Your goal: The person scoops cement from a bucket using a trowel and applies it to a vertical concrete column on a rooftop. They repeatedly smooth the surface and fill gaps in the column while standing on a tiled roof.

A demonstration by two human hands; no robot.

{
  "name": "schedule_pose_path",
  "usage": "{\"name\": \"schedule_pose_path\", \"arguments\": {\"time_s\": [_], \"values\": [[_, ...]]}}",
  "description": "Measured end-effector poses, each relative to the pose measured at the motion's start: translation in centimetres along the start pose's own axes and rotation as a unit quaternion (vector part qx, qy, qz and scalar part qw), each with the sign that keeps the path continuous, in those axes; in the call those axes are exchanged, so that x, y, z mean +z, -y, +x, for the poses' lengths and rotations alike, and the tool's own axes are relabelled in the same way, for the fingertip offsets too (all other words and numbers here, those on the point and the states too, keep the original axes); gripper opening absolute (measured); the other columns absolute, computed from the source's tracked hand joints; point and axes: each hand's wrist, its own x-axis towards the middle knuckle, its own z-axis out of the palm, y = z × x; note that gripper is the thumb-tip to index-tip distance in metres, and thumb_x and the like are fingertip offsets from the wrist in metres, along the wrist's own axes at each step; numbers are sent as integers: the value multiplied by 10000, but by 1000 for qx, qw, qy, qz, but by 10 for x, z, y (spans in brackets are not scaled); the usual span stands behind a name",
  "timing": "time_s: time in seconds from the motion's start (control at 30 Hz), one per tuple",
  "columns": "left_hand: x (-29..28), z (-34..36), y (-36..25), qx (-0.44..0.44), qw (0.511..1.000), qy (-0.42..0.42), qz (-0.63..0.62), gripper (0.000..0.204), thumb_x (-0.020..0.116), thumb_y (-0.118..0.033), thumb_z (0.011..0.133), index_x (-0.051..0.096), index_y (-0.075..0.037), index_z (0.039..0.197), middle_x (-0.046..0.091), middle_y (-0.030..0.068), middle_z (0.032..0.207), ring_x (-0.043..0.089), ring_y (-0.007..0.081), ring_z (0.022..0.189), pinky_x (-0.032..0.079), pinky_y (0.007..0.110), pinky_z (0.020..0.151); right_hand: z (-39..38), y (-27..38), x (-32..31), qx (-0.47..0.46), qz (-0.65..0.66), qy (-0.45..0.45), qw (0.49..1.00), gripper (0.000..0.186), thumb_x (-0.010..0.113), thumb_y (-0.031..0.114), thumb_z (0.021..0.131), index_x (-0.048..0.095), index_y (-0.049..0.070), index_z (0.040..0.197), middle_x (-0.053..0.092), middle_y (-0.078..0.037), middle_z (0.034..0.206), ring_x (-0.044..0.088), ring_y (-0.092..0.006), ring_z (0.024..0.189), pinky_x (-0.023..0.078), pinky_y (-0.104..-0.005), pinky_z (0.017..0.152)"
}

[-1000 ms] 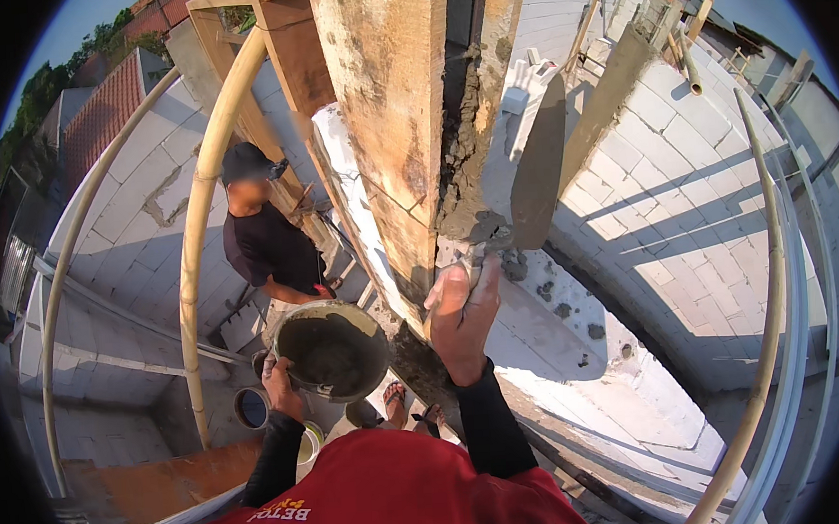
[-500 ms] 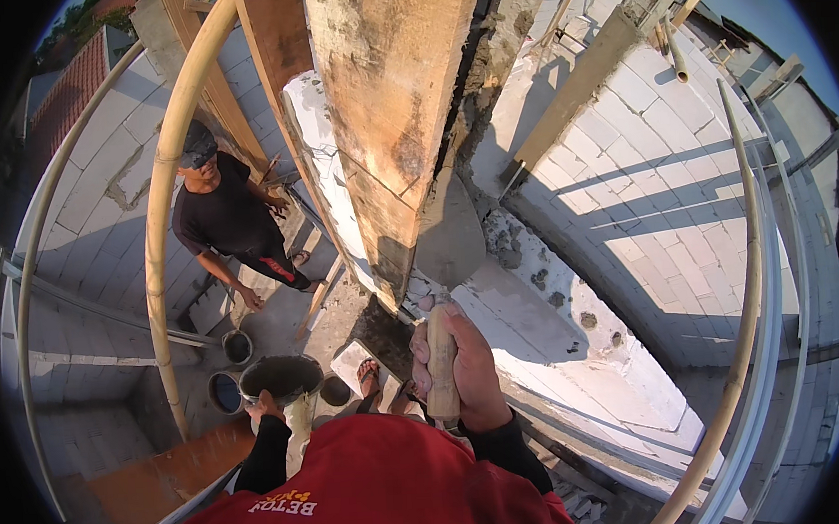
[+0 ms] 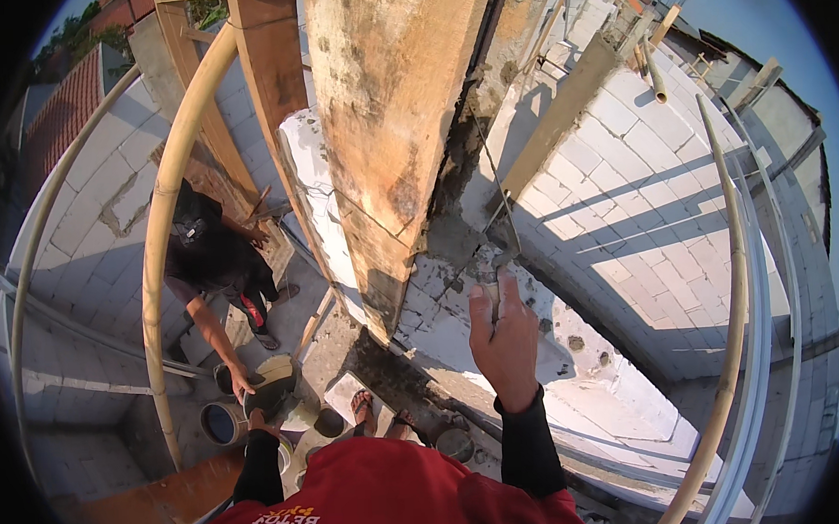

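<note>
My right hand (image 3: 507,338) is closed around the handle of a trowel (image 3: 487,274), over the top of the white block wall (image 3: 597,385). The blade points away, close to wet grey mortar (image 3: 453,236) at the foot of a wooden board (image 3: 373,103); it is seen nearly edge-on. Low on the left, my left hand (image 3: 261,422) grips the near rim of a bucket (image 3: 273,395) with grey mortar inside. A co-worker's hand (image 3: 241,378) reaches to the same bucket's far left side.
A co-worker (image 3: 212,244) in dark clothes bends below on the left. A bamboo pole (image 3: 170,171) rises in front of them; another bamboo pole (image 3: 733,340) curves on the right. A bucket of dark liquid (image 3: 221,423) stands beside the mortar bucket. White block walls (image 3: 662,173) stand around.
My right hand has moved away and to the right, tilting the trowel from blade-flat to nearly edge-on. The co-worker has bent down and stretched a hand to the bucket my left hand holds.
</note>
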Motion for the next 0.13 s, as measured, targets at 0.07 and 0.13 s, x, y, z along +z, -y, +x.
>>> {"name": "schedule_pose_path", "arguments": {"time_s": [0.07, 0.13], "values": [[6, 14, 13, 30, 996, -80, -9, 730, 961, -346, 652, 586, -64, 1211, 632, 192, 1119, 647, 390, 1041, 551, 457, 912, -2, -14, 18, 1, -7, 7, 1000, 457, 625, 242, 1047, 563, -105, 1338, 693, -219, 766, 734, -330, 718, 544, -409, 652], [2, 44, -2, -28, 993, 2, -115, 923, 960, -386, 672, 471, -91, 1397, 547, 167, 1344, 562, 359, 1247, 484, 422, 1089, -35, -37, 32, 47, 23, 45, 998, 506, 645, 310, 1042, 569, -94, 1338, 748, -268, 900, 793, -355, 917, 596, -416, 805]]}}
